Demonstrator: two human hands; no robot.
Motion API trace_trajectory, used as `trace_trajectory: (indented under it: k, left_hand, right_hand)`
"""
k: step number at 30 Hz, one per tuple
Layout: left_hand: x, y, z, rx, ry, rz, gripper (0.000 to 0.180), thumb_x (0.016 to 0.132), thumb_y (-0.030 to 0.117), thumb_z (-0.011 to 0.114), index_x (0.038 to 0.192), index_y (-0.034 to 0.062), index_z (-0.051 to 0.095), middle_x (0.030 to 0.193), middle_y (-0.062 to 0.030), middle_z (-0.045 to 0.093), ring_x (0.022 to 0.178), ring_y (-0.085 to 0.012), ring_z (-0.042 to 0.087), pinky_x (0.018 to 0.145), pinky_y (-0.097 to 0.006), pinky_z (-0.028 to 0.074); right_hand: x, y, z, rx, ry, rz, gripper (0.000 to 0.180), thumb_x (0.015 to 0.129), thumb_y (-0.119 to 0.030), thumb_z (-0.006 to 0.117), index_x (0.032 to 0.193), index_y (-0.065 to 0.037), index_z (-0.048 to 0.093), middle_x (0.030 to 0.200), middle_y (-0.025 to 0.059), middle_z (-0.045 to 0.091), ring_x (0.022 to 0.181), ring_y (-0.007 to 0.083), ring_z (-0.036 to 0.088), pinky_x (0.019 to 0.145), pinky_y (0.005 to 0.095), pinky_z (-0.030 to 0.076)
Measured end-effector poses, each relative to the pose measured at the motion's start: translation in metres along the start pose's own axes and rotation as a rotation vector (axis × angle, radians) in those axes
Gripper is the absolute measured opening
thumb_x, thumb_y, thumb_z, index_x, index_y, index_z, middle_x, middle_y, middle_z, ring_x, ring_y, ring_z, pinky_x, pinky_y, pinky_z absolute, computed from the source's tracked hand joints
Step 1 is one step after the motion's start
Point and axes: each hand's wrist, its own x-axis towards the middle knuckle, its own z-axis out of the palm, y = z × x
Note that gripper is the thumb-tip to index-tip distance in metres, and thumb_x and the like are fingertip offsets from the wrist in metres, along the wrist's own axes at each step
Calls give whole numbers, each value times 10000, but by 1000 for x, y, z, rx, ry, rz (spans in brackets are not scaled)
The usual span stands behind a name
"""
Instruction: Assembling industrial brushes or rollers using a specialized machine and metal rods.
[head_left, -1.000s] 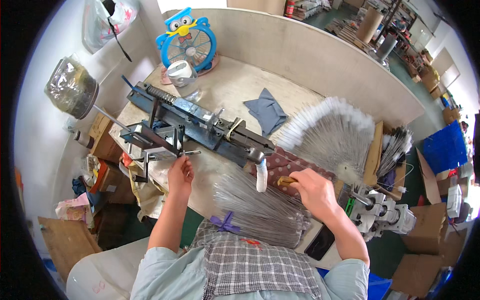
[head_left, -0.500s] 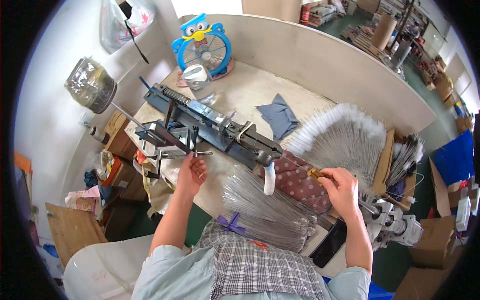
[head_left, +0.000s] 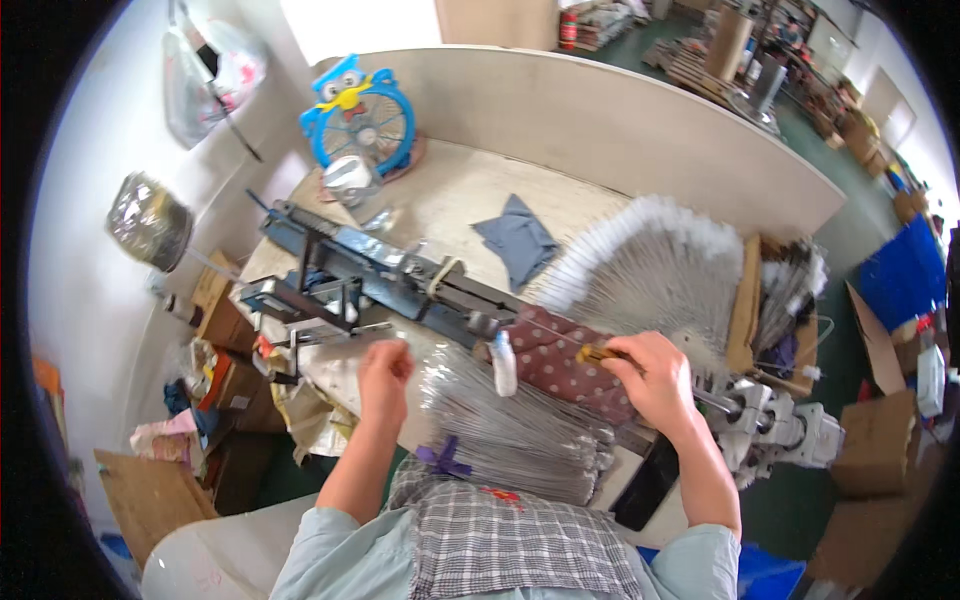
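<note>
White handle (head_left: 504, 366) juts between the left hand (head_left: 385, 372), grip unclear, and right hand (head_left: 650, 380), pinching a yellowish piece (head_left: 593, 353).

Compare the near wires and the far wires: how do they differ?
The far wires spread like a fan; the near wires lie roughly side by side. The far wires have a white outer edge; the near wires look mostly silvery grey. The far wires lie beyond the dotted cloth; the near wires, on the person's side. Both are thin strands.
</note>
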Motion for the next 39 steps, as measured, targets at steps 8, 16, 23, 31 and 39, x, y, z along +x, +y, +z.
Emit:
trace_trajectory:
  k: [8, 16, 23, 31, 39]
  left_hand:
    - [-67, -52, 143, 155, -734, -126, 161, 911, 167, 561, 927, 14, 608, 800, -42, 631, 661, -102, 577, 583, -222, 445]
    - [-62, -44, 136, 29, -492, -73, 138, 926, 184, 551, 908, 53, 588, 781, -30, 612, 602, -82, 541, 559, -211, 428]
    - [-54, -35, 134, -33, -486, -214, 181, 928, 227, 556, 927, 50, 595, 767, -24, 606, 592, -50, 510, 553, -185, 412]
    - [-54, -27, 125, 78, -553, -266, 362, 969, 363, 437, 945, 31, 579, 738, -48, 603, 606, -107, 566, 600, -221, 460]
    - [-59, -29, 135, -255, -423, -341, 453, 962, 464, 356, 1058, 66, 549, 1010, -57, 618, 943, -154, 580, 842, -302, 431]
  right_hand:
    - [-2, 14, -2, 478, -163, 401, 207, 791, -152, 687, 953, -24, 671, 821, 74, 668, 640, 112, 558, 624, 267, 459]
    - [7, -1, -6, 41, -109, 37, 144, 762, -151, 671, 872, -57, 672, 745, 76, 616, 715, 256, 586, 644, 340, 467]
    - [42, -9, 54, -295, 28, -116, 127, 774, -195, 624, 785, -71, 646, 740, 81, 608, 754, 271, 585, 671, 374, 469]
    - [41, -17, 43, 98, -179, 261, 188, 816, -233, 603, 862, -61, 663, 780, 71, 629, 786, 276, 589, 669, 369, 479]
    - [33, -38, 51, -192, 96, -94, 269, 706, -196, 703, 930, -52, 667, 893, 60, 640, 880, 255, 579, 747, 387, 456]
